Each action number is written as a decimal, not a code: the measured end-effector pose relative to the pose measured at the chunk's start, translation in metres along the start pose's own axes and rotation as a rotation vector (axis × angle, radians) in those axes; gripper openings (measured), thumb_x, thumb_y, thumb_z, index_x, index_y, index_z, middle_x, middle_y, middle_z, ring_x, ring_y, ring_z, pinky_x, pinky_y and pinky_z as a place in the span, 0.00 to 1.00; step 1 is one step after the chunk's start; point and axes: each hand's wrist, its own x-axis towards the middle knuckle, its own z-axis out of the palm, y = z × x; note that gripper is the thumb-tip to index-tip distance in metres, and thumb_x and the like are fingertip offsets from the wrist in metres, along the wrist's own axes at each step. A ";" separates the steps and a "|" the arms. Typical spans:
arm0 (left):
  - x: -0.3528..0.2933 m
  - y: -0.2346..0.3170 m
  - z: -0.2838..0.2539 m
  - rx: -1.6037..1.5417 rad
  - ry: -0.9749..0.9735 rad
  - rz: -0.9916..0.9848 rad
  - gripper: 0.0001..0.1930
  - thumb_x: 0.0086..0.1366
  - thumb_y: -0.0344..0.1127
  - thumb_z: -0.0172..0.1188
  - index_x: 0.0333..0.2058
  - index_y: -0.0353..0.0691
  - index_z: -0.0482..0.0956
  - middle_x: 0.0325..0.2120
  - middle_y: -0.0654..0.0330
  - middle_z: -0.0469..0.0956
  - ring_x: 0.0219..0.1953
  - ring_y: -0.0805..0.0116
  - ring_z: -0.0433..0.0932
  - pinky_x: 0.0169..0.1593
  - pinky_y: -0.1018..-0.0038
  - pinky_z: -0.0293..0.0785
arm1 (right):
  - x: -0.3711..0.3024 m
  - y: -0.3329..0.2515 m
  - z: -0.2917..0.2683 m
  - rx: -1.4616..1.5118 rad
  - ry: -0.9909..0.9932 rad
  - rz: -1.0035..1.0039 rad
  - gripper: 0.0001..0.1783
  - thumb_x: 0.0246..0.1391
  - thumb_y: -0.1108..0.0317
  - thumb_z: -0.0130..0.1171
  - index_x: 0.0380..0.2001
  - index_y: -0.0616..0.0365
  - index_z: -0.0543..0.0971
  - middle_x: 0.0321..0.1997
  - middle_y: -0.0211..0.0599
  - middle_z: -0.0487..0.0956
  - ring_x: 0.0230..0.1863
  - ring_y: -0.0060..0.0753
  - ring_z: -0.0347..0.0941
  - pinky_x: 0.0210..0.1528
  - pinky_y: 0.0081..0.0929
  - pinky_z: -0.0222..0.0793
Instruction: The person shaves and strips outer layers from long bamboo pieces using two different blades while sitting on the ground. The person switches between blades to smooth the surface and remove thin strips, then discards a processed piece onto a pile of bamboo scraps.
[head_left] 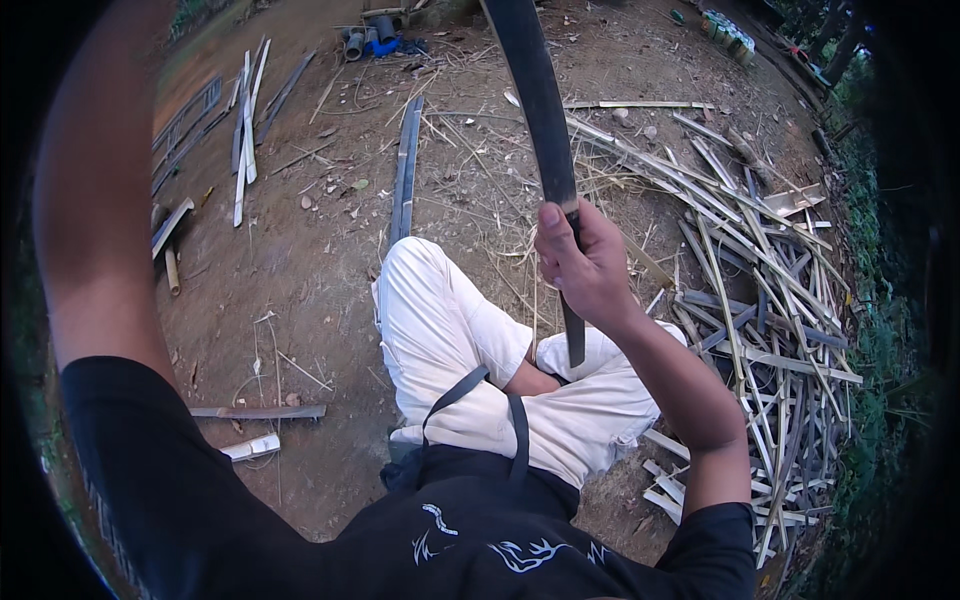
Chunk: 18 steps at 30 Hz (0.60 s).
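Note:
My right hand (596, 262) is closed around the handle of a machete (540, 105), held upright in front of me. Its long dark blade rises past the top edge of the picture, and the handle's butt points down toward my lap. My left arm (105, 200) is raised along the left side, with its hand out of sight beyond the frame. I sit cross-legged on the ground in white trousers (425, 310). Just beyond my left knee lie dark split bamboo strips (405, 180).
A large heap of split bamboo strips (770, 340) spreads over the ground at right. More pale strips (245, 130) lie at the far left, with a short bamboo piece (252, 447) nearer me. Dark tubes and a blue item (383, 46) are at the back.

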 end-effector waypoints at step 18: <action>-0.308 -0.100 0.113 -0.855 -0.398 -1.605 0.33 0.71 0.72 0.32 0.26 0.47 0.61 0.12 0.74 0.50 0.10 0.83 0.45 0.13 0.80 0.42 | 0.080 0.067 0.024 0.422 0.356 0.425 0.26 0.70 0.41 0.43 0.40 0.55 0.69 0.26 0.34 0.73 0.23 0.29 0.71 0.29 0.28 0.71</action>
